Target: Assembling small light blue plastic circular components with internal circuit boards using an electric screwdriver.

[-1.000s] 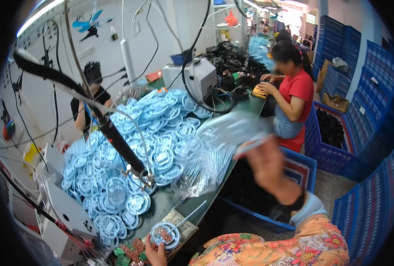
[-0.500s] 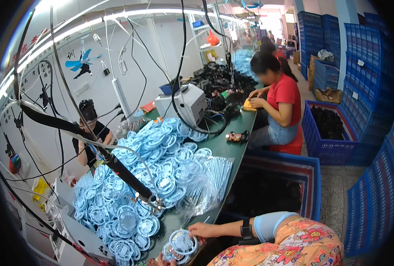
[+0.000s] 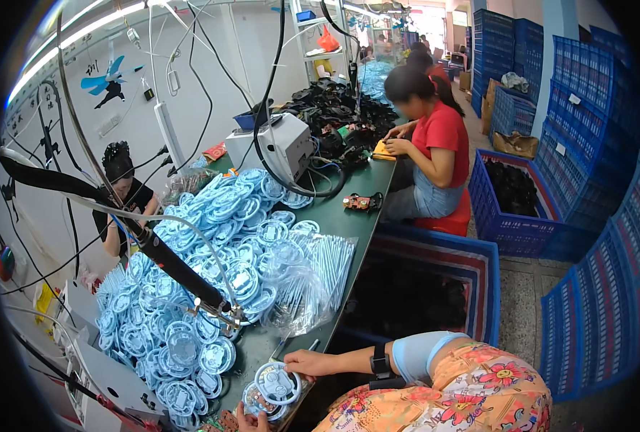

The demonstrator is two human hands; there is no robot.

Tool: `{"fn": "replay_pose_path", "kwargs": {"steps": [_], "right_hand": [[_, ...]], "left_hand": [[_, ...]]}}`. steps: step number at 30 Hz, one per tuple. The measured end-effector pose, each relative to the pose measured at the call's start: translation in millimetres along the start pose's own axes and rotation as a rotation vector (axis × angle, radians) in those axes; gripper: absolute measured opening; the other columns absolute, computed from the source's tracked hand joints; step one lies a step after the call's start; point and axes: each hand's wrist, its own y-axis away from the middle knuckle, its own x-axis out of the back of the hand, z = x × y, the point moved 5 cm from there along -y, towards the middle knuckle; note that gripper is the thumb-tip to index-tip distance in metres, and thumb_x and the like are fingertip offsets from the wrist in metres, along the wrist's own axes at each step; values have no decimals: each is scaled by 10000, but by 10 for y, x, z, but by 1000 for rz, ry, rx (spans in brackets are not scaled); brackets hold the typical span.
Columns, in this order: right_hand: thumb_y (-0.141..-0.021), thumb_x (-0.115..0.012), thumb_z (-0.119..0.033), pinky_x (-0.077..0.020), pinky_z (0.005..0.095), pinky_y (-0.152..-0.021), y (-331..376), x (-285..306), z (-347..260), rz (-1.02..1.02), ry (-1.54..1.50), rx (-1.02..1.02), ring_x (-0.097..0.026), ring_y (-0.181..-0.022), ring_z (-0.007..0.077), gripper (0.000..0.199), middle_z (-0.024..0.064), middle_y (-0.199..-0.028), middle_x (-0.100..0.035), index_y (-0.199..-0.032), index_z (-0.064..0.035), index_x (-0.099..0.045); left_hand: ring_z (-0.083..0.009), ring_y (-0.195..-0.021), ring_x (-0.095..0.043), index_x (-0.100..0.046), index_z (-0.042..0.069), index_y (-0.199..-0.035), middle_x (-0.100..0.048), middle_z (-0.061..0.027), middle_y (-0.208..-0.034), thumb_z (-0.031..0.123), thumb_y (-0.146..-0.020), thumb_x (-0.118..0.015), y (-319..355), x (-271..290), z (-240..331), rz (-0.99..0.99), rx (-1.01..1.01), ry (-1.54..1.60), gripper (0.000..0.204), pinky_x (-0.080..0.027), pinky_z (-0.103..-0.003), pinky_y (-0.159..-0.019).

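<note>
My right hand (image 3: 303,363) grips the rim of a light blue plastic ring-shaped part (image 3: 277,384) near the table's front edge. Its thumb and fingers are closed on the right side of that rim. Under and beside it shows another round light blue part (image 3: 252,397). My left hand (image 3: 252,420) comes in at the lower edge, its fingers bent up against this lower part; most of the palm is cut off. Left of it lies a small brownish piece (image 3: 228,420), too unclear to name. A thin light blue rod (image 3: 313,345) lies just beyond my right hand.
A big heap of light blue round parts (image 3: 183,345) covers the green table (image 3: 367,180). Bagged light blue rods (image 3: 327,266) lie beside it. Above hangs a black tool (image 3: 183,270) on an arm. A lined blue crate (image 3: 489,288) stands right. Two co-workers (image 3: 439,147) sit farther off.
The whole view has shifted, so the scene sits farther left and slightly higher. Both hands stay at the round parts, with a little more of the left hand showing.
</note>
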Motion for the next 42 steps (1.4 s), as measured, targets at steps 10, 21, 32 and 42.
{"fn": "replay_pose_path", "kwargs": {"steps": [10,21,32,42], "right_hand": [[-986,-532,-235,-445,257,-454,-88,55,-217,66,52,120,-561,-511,96,224,27,-672,-577,-997,-22,-602],[-958,-555,-142,-448,243,-447,-48,-191,-317,11,105,131,-559,-502,89,485,47,-778,-621,-1415,-25,-443],[-970,-564,-99,-421,199,-453,5,-57,-640,153,-50,102,-540,-521,51,358,12,-760,-610,-1315,-13,-521],[-978,-549,-61,-472,200,-573,10,-433,-661,-58,59,131,-556,-644,51,383,17,-833,-597,-1356,-35,-491]], "left_hand": [[-214,-858,-548,-478,-91,-1298,-618,-140,-983,51,-911,-628,11,6,-11,39,-25,46,439,-471,-327,-769],[-231,-839,-560,-455,-76,-1347,-626,-198,-1015,87,-932,-616,82,68,-266,63,-19,-43,474,-477,-352,-768],[-33,-654,-477,-577,8,-1269,-527,23,-791,47,-914,-644,-62,89,-45,268,4,359,364,-404,-193,-576],[-37,-683,-548,-575,-14,-1265,-656,-22,-917,67,-940,-640,-30,90,143,-36,100,813,341,-422,-177,-566]]}}
